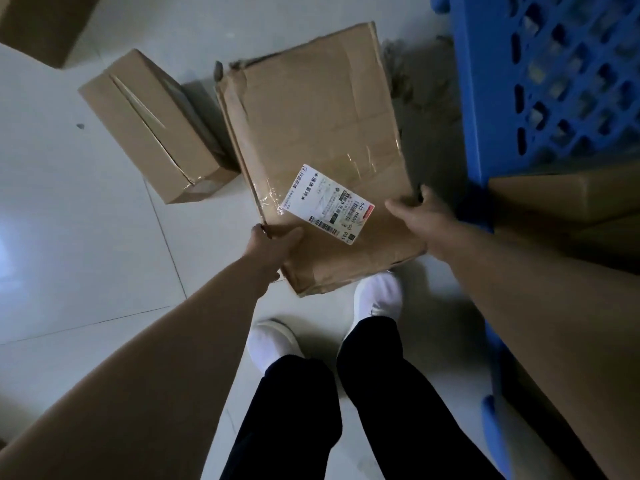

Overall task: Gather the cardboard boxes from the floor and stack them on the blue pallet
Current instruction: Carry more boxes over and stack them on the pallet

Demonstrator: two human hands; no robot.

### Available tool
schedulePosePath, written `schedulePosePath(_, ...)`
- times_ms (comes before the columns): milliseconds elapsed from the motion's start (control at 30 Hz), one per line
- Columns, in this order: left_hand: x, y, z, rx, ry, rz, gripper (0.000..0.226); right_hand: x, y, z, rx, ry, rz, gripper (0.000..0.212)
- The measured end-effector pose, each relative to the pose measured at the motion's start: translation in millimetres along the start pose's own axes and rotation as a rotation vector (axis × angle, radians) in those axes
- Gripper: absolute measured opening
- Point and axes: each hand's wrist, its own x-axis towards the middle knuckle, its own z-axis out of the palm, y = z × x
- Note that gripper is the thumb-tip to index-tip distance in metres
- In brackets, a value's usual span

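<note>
A large worn cardboard box (322, 140) with a white shipping label sits in front of me, over the white tiled floor. My left hand (273, 245) grips its near left edge, thumb on top. My right hand (420, 211) holds its near right edge, fingers wrapped over the side. A smaller taped cardboard box (152, 126) lies on the floor to the left. The blue lattice pallet (540, 81) stands at the right, with another cardboard box (568, 195) on it.
A further cardboard box (41, 26) shows at the top left corner. My feet in white shoes (377, 299) stand just behind the large box. Pale floor tiles (69, 220) stretch away to the left.
</note>
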Motion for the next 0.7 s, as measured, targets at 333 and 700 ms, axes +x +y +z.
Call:
schedulePosePath(333, 16, -2, 11, -0.249, -0.022, -0.001, 0.073, 16, 18, 9, 0.151, -0.106, -0.05, 0.052)
schedulePosePath(700, -83, 6, -24, -0.211, -0.02, -0.052, 0.064, -90, 14, -23, 0.243, -0.177, -0.025, 0.072)
